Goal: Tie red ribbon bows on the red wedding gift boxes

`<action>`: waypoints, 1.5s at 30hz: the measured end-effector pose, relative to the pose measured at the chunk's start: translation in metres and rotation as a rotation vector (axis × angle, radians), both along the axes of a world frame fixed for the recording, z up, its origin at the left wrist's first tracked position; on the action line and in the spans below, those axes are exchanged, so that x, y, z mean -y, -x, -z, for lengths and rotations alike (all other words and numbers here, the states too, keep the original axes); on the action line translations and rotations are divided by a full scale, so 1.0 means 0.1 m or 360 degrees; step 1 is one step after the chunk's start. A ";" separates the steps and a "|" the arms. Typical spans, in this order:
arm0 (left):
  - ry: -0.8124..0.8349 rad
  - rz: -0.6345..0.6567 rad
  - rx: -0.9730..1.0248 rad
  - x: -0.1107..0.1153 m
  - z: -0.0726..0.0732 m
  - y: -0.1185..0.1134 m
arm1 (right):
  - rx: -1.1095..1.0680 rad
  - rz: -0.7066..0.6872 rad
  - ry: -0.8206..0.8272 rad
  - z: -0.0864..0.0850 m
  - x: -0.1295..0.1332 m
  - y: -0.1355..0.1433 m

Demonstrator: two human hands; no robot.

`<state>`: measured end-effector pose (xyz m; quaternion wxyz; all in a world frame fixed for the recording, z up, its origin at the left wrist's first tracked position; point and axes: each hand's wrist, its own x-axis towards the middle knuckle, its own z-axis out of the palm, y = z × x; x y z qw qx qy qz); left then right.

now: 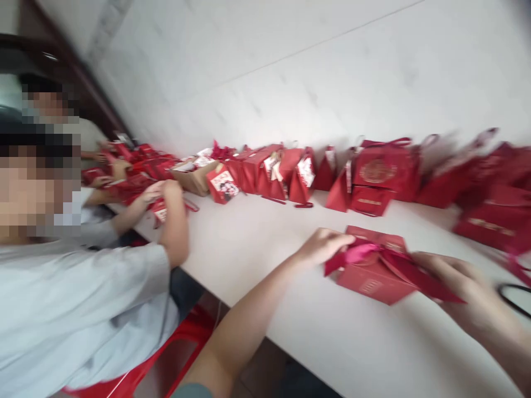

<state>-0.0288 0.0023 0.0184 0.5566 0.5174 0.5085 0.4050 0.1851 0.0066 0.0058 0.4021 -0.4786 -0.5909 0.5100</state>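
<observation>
A red gift box (375, 282) with gold print sits in front of me on the white table. Across its top runs a dark pink ribbon (363, 252), tied in a bow or knot whose detail is blurred. My left hand (321, 247) pinches the ribbon at the box's left side, thumb and fingers together. On the other side my right hand (460, 276) is closed at the ribbon's long right tail (427, 276), with its fingertips partly hidden behind the tail and smeared by motion.
Finished-looking red gift boxes (377, 166) line the wall along the white table (253, 237). A cardboard box (194, 176) stands farther left. A co-worker (103, 298) sits on a red stool (182, 342) to my left, handling a red box; another person is beyond. A black loop (512, 293) lies at right.
</observation>
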 end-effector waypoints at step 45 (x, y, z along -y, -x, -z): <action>-0.0622 -0.0406 -0.0443 0.11 0.13 -0.25 | -0.0585 0.0094 0.0204 0.01 0.07 0.07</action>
